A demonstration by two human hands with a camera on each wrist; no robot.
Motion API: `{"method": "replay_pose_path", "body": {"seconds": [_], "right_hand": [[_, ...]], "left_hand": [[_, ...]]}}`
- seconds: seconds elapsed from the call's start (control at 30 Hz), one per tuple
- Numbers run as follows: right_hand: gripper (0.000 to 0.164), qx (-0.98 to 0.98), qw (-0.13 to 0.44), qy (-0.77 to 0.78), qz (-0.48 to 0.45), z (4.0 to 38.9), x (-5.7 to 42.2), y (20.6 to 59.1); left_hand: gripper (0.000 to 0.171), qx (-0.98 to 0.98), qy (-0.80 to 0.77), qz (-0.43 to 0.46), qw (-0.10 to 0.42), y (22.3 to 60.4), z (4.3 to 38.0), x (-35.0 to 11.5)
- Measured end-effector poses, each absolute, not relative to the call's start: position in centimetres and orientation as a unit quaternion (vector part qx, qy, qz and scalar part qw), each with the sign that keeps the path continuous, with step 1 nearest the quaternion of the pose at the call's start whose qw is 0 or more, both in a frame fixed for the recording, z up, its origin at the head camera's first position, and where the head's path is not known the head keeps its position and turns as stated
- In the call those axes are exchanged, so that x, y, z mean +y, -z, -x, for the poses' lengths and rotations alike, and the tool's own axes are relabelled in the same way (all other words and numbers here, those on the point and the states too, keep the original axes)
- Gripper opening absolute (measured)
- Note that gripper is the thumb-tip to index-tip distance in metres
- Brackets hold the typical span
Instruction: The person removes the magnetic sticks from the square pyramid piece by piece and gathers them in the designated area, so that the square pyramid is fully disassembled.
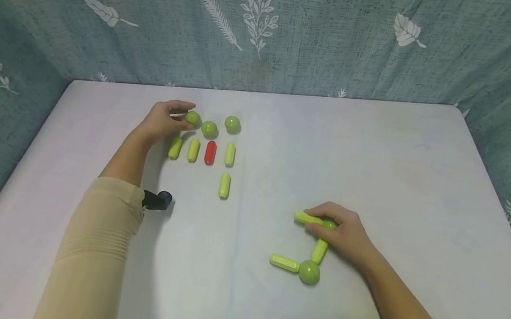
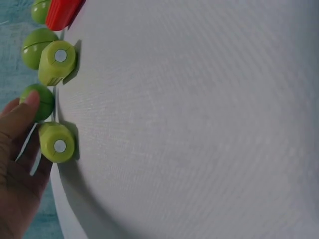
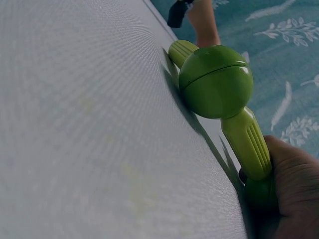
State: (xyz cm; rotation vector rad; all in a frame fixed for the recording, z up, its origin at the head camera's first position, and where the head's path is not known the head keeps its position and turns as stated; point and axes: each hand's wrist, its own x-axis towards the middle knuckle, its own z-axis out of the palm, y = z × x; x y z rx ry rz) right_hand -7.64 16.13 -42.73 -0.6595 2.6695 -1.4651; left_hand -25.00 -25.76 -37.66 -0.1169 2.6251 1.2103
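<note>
At the far left of the table, my left hand (image 1: 166, 119) pinches a green ball (image 1: 192, 118) between thumb and fingers; the left wrist view shows the thumb on this ball (image 2: 44, 103). Two more green balls, one in the middle (image 1: 209, 130) and one at the right (image 1: 232, 124), lie beside it. My right hand (image 1: 340, 230) grips a yellow-green rod (image 1: 304, 217) beside a partly covered green ball (image 1: 330, 224). From that ball another rod (image 1: 319, 251) runs to a lower green ball (image 1: 309, 272), where a third rod (image 1: 284, 263) joins.
Below the loose balls lie a red rod (image 1: 210, 152) and several yellow-green rods (image 1: 193, 150), one of them (image 1: 224, 185) set lower. Rod ends in the left wrist view carry pale round discs (image 2: 60, 55). Leaf-patterned cloth (image 1: 300, 41) hangs behind the white table (image 1: 381, 160).
</note>
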Motion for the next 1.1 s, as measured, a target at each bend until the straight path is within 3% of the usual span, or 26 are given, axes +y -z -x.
{"method": "replay_pose_path", "body": {"seconds": [0.37,0.83,1.1], "right_hand": [[0.027,0.855,0.012,0.474,0.212,7.7,16.3,42.7],[0.027,0.842,0.005,0.485,0.234,7.6,16.2,43.0],[0.028,0.85,0.012,0.477,0.222,7.8,16.3,43.0]], "left_hand": [[0.055,0.935,-0.323,-0.062,0.131,37.3,25.8,-23.8],[0.051,0.94,-0.302,-0.066,0.144,37.5,26.7,-23.1],[0.058,0.943,-0.298,-0.088,0.12,37.6,26.8,-22.8]]}}
